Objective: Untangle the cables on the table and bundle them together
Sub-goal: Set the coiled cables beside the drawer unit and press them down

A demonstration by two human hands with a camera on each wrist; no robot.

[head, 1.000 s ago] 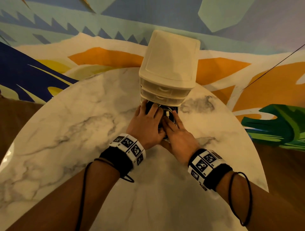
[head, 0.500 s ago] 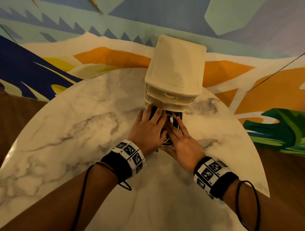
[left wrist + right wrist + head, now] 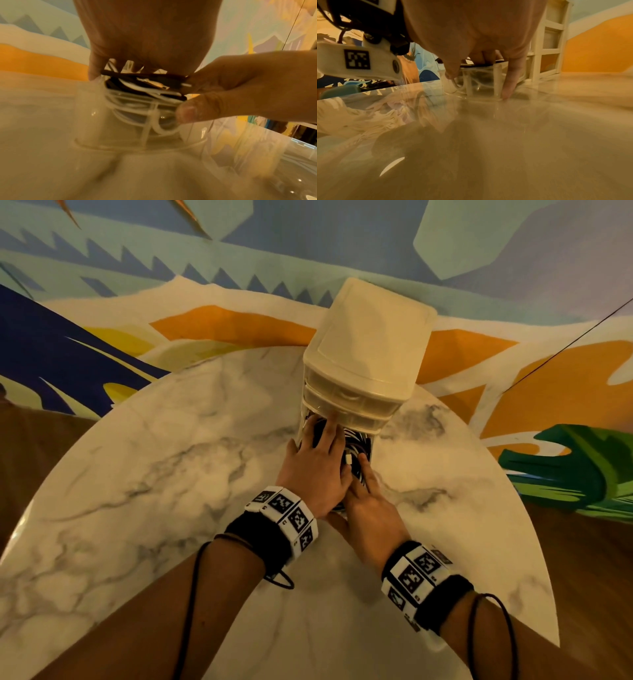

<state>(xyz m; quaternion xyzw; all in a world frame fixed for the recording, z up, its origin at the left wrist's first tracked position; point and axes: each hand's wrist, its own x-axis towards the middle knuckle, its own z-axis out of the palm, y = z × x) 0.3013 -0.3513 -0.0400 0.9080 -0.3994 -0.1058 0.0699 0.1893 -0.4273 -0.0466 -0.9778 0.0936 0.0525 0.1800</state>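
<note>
A coil of black and white cables [image 3: 358, 447] lies in the clear bottom drawer [image 3: 374, 445] of a cream drawer unit [image 3: 370, 344]; the drawer stands partly out. My left hand [image 3: 315, 450] lies flat on the cables, its straight fingers reaching under the drawer above. My right hand [image 3: 366, 491] sits at the drawer's front right, index finger along the rim. In the left wrist view the cables [image 3: 145, 86] show under my left hand [image 3: 145, 40], and my right hand [image 3: 240, 83] has its thumb against the drawer front. In the right wrist view a finger of my right hand [image 3: 479, 33] runs down the drawer [image 3: 481, 83] side.
The drawer unit stands at the far edge of a round marble table [image 3: 171, 474], against a painted wall. A thin dark line [image 3: 565, 347] crosses the wall at the right. The left wrist band [image 3: 356, 59] sits close beside my right hand.
Both hands have moved forward toward the unit, and the drawer has slid further in. Less of the cable coil shows than before.
</note>
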